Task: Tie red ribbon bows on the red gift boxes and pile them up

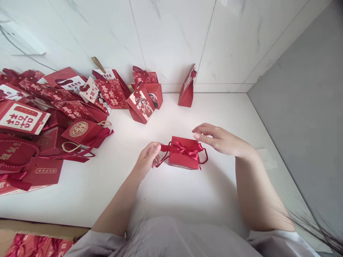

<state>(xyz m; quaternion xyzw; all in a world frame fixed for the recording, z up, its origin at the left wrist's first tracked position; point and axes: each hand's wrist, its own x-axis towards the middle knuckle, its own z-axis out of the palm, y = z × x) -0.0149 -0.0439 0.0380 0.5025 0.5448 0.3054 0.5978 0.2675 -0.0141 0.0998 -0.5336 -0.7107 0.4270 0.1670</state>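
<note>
A small red gift box (179, 160) stands on the white table in front of me. A shiny red ribbon (189, 151) is tied in a bow on its top, and dark red cord handles (206, 157) stick out at both sides. Pinched between the thumb and fingers of my left hand (147, 157) is the ribbon's left tail, pulled out sideways from the box. My right hand (214, 137) hovers by the box's far right corner, its fingers stretched out and apart from the thumb. I see nothing held in it.
Many red and white gift boxes (77, 107) are heaped along the table's left side. Several others stand by the tiled wall, one alone (187, 87) farther right. A cardboard box (40, 228) with red packages sits below the near left edge. A grey wall (302, 89) bounds the right.
</note>
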